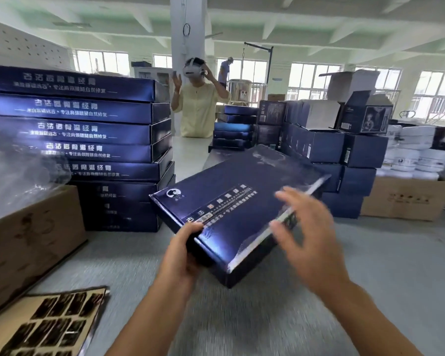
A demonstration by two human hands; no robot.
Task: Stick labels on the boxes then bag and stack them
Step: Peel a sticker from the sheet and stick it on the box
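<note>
Box: flat, dark blue, glossy.

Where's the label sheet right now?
Head view, bottom left: label sheet lies on the grey surface, beside the brown carton, left of the left hand.

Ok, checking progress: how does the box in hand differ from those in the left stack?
The held box is tilted in the air, its near corner gripped by the left hand; the stack boxes lie flat on one another. The held box shows its top face; the stack boxes show their sides. Both are dark blue with white print.
</note>
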